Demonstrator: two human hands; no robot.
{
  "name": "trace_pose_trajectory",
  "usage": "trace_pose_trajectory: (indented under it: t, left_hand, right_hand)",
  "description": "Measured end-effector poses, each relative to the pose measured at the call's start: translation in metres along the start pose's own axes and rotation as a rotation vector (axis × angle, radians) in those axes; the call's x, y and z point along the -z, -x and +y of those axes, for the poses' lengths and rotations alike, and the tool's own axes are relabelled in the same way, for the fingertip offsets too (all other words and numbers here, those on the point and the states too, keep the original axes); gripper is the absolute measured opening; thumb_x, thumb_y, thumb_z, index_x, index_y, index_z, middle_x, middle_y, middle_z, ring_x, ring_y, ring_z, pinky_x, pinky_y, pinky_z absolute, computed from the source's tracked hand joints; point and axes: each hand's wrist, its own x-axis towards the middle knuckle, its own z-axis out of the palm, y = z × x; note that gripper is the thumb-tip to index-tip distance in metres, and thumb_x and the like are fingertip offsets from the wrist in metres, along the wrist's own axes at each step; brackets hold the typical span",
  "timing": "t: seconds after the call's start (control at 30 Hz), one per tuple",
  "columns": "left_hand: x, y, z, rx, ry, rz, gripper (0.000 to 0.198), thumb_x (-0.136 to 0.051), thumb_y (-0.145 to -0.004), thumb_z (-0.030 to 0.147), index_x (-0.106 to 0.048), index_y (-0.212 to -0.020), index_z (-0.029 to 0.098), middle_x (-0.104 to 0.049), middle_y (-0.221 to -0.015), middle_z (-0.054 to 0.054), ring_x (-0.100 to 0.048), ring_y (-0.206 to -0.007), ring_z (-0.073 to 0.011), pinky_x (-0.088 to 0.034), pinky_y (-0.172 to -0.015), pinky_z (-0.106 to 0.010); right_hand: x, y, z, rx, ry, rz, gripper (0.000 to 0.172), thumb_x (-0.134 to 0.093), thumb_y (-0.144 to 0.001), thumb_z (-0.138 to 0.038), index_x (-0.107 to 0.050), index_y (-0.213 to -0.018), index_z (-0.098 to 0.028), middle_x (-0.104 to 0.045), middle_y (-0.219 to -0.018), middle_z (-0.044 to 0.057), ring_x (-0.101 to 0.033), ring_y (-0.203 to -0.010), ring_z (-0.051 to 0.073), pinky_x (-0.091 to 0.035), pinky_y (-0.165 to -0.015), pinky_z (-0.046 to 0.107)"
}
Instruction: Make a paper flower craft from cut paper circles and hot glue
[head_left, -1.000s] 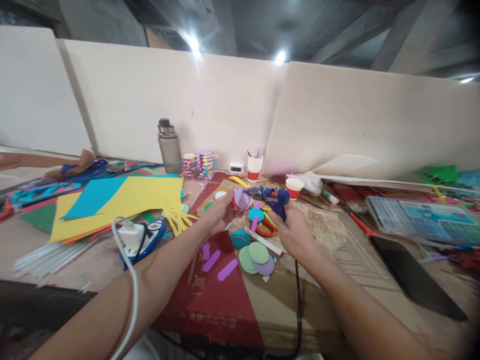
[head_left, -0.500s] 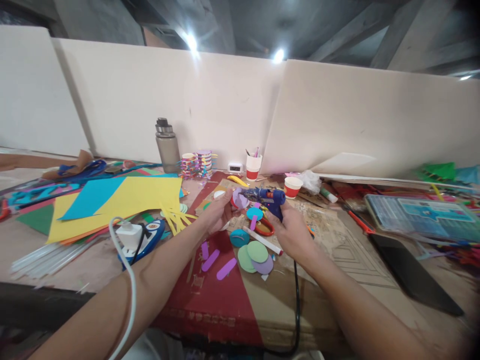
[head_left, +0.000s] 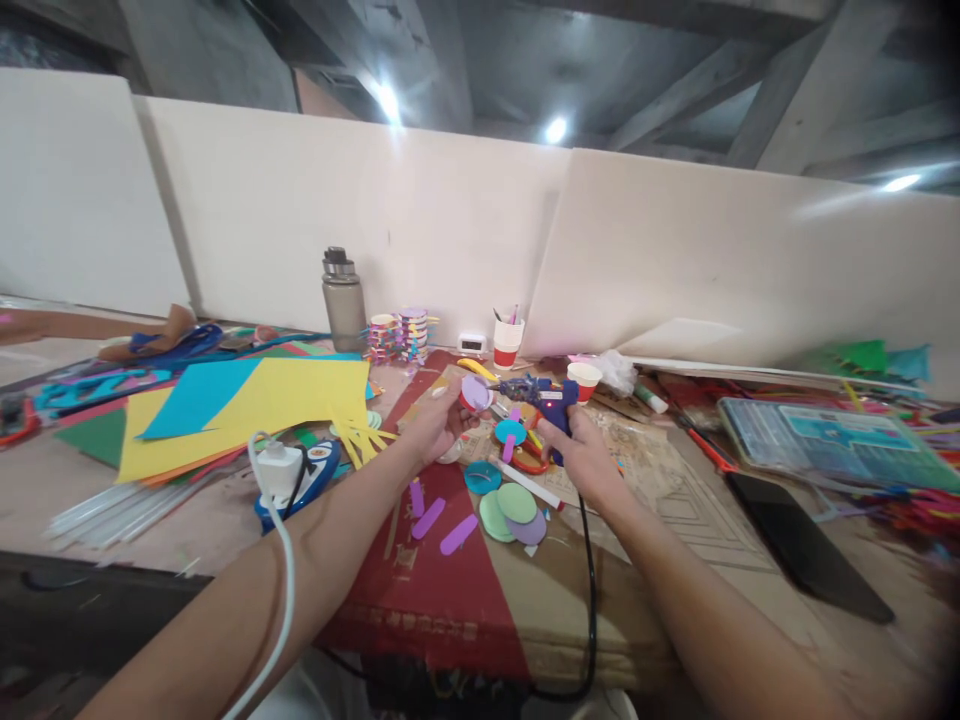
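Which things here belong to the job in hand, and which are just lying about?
Part of the job:
purple-topped piece, in the left hand
blue glue gun, in the right hand
probably the purple strips

Seemingly just lying about:
grey bottle
flat black slab
clear plastic case

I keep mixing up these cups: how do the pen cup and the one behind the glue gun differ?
The pen cup holds pens; nothing sticks out of the other cup. The pen cup looks taller than the other cup. The glue gun partly hides the other cup, not the pen cup. Both are red and white.
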Motion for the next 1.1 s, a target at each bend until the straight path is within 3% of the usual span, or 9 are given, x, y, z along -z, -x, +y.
trace_pose_trajectory:
  t: [0.17,0.3,0.5,0.67,0.77,0.9,0.97,1.03,1.1]
  left_hand:
    - [-0.004,0.003,0.002,0.05,-0.006,-0.031,0.04,-0.049,-0.094,0.047,-0.065,-0.094,0.01,-0.072,-0.079,-0.012,-0.065,-0.057,-0.0141,-0.05,-0.053,-0.022]
    - [-0.006,0.004,0.004,0.058,0.019,-0.027,0.038,-0.051,-0.093,0.046,-0.064,-0.091,0.01,-0.072,-0.079,-0.012,-0.066,-0.057,-0.0146,-0.05,-0.053,-0.023]
    - [-0.01,0.004,0.006,0.059,0.038,0.003,0.037,-0.055,-0.091,0.047,-0.064,-0.095,0.011,-0.073,-0.079,-0.011,-0.067,-0.058,-0.0149,-0.052,-0.056,-0.024]
    - [-0.01,0.004,0.008,0.059,0.047,0.017,0.037,-0.057,-0.089,0.048,-0.064,-0.094,0.012,-0.073,-0.079,-0.011,-0.067,-0.058,-0.0147,-0.051,-0.054,-0.023]
    - [-0.006,0.003,0.009,0.058,0.068,0.045,0.036,-0.057,-0.09,0.046,-0.063,-0.095,0.011,-0.072,-0.079,-0.01,-0.067,-0.058,-0.0144,-0.051,-0.054,-0.023]
    - [-0.002,0.0,0.009,0.046,0.093,0.043,0.036,-0.058,-0.089,0.047,-0.063,-0.094,0.011,-0.071,-0.076,-0.009,-0.067,-0.057,-0.014,-0.051,-0.053,-0.022]
    - [-0.001,-0.001,0.008,0.045,0.1,0.039,0.036,-0.06,-0.088,0.048,-0.062,-0.091,0.012,-0.071,-0.074,-0.008,-0.066,-0.057,-0.0139,-0.051,-0.053,-0.022]
    - [-0.001,-0.001,0.007,0.056,0.1,0.037,0.035,-0.06,-0.088,0.047,-0.062,-0.091,0.012,-0.07,-0.074,-0.008,-0.066,-0.057,-0.014,-0.051,-0.053,-0.022]
    - [-0.001,0.0,0.007,0.069,0.1,0.037,0.034,-0.058,-0.089,0.045,-0.062,-0.091,0.012,-0.07,-0.074,-0.008,-0.066,-0.057,-0.0138,-0.05,-0.052,-0.021]
  right_hand:
    - [0.013,0.005,0.0,-0.1,-0.122,0.05,0.034,-0.066,-0.071,-0.052,-0.052,-0.075,-0.022,-0.055,-0.058,-0.004,-0.048,-0.054,0.013,-0.038,-0.053,0.027]
    - [0.049,0.003,0.011,-0.203,-0.215,0.161,0.04,-0.072,-0.061,-0.054,-0.051,-0.075,-0.023,-0.055,-0.058,-0.003,-0.049,-0.051,0.014,-0.039,-0.048,0.027]
    - [0.115,-0.019,0.036,-0.301,0.115,0.378,0.031,-0.067,-0.065,-0.046,-0.046,-0.068,-0.023,-0.044,-0.053,-0.005,-0.044,-0.048,0.012,-0.042,-0.05,0.028]
    - [0.135,-0.03,0.055,-0.412,0.514,0.37,0.015,-0.065,-0.068,-0.027,-0.053,-0.061,-0.021,-0.053,-0.052,0.003,-0.056,-0.056,0.02,-0.044,-0.056,0.033]
    - [0.138,-0.029,0.057,-0.412,0.749,0.361,0.008,-0.067,-0.07,-0.024,-0.064,-0.07,-0.016,-0.067,-0.079,0.019,-0.065,-0.092,0.033,-0.047,-0.08,0.044]
    - [0.128,-0.023,0.044,-0.375,1.01,0.397,0.032,-0.064,-0.078,-0.029,-0.069,-0.098,-0.004,-0.053,-0.126,0.037,-0.044,-0.128,0.048,-0.033,-0.098,0.063]
    - [0.11,-0.022,0.032,-0.206,1.134,0.305,0.035,-0.056,-0.086,-0.031,-0.067,-0.107,-0.005,-0.055,-0.126,0.032,-0.048,-0.126,0.041,-0.036,-0.1,0.055]
    - [0.082,-0.023,0.019,-0.024,1.116,0.066,0.031,-0.051,-0.091,-0.03,-0.069,-0.103,-0.007,-0.065,-0.112,0.023,-0.058,-0.113,0.03,-0.041,-0.098,0.043]
    - [0.051,-0.026,0.008,0.036,1.062,-0.049,0.03,-0.048,-0.093,-0.032,-0.07,-0.1,-0.013,-0.071,-0.104,0.012,-0.063,-0.1,0.021,-0.045,-0.089,0.029]
